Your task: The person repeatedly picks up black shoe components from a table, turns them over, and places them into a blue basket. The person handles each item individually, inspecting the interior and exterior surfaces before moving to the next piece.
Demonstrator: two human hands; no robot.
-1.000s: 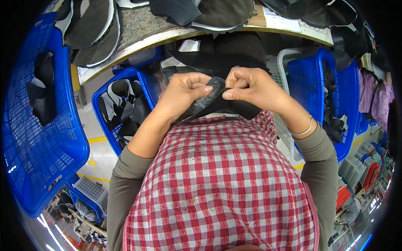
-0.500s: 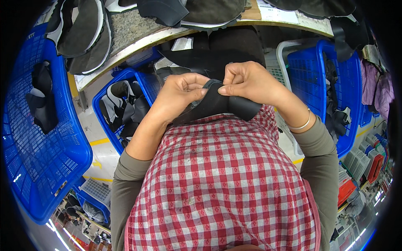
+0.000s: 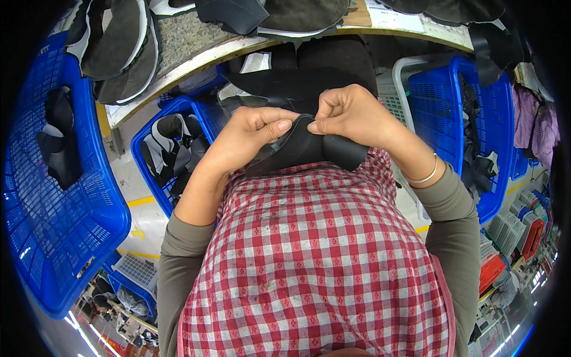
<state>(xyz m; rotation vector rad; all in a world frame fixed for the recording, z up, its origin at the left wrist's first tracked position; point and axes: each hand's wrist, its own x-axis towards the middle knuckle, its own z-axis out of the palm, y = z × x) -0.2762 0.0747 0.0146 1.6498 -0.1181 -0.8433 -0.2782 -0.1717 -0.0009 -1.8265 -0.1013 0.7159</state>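
Note:
A black leather-like piece (image 3: 300, 149) with a curved, folded edge lies over my lap, held up between both hands. My left hand (image 3: 250, 134) pinches the curved edge from the left, thumb on top. Close beside it, my right hand (image 3: 354, 119) grips the same edge between thumb and bent fingers. The rim arches up in the short gap between the two thumbs. On the right the piece hangs down in a smooth rounded flap. Its underside is hidden by my hands. Behind it, more black material (image 3: 285, 83) covers my knees.
A worktable (image 3: 190, 44) curves across the far side, with dark shoe-upper pieces (image 3: 122, 44) on it. Blue plastic baskets stand at the far left (image 3: 89, 208), beside my left arm (image 3: 143, 128) and on the right (image 3: 437, 89), holding black pieces.
My left hand has shifted slightly left and its thumb has straightened along the edge. My right fingers have moved a little left. Both hands still hold the black piece.

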